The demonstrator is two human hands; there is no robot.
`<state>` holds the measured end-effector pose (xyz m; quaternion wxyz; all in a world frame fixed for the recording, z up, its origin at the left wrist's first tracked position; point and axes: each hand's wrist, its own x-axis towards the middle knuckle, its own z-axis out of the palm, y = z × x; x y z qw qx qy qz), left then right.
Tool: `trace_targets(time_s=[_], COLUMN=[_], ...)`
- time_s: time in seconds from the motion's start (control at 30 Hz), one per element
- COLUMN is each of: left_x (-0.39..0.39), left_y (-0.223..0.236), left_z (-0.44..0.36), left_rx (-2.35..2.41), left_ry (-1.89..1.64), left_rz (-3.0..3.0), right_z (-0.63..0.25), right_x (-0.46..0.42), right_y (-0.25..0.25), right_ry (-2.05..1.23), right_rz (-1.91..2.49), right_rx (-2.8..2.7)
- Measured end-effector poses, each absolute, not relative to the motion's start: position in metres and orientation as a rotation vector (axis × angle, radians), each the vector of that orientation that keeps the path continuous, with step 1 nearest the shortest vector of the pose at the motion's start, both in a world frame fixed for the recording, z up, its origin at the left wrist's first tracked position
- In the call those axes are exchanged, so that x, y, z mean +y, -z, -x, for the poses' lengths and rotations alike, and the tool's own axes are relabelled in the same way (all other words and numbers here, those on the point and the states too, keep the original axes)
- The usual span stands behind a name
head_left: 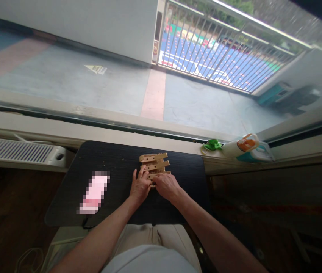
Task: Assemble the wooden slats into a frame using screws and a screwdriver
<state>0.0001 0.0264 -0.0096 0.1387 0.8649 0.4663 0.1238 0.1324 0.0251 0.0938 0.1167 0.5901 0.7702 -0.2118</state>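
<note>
A small wooden piece of several parallel slats with dark holes (155,165) lies on the black tabletop in front of me. My left hand (141,186) is at its near left side, the thumb raised and the fingers gripping its edge. My right hand (167,185) is curled over the near right part of the wood. Its fingers are closed at the nearest slat, where a small dark spot shows between the two hands. What those fingertips pinch is hidden. Both hands cover the near end of the wooden piece.
A blurred pink and white object (95,191) lies on the left of the black table (115,159). On the windowsill at right are a green cloth-like thing (212,145), a white bottle with orange (235,148) and a teal container (259,151). A radiator (21,151) stands left.
</note>
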Motion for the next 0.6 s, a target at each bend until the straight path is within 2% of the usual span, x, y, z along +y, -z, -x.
trace_targets(time_s=[0.2,0.43,0.6], left_x=[0.026,0.027,0.027], left_y=[0.01,0.01,0.009], left_z=[-0.001,0.0,0.0], left_rx=[1.366,1.352,1.339], left_ry=[-0.366,-0.367,-0.388], left_rz=[-2.504,-2.493,-2.48], right_z=[-0.136,-0.16,-0.15], right_x=[0.033,0.033,0.026], right_y=[-0.097,-0.093,-0.105], right_ry=[0.635,0.504,0.544], right_rz=[-1.716,-1.914,-1.868], right_rx=[2.225,2.012,2.141])
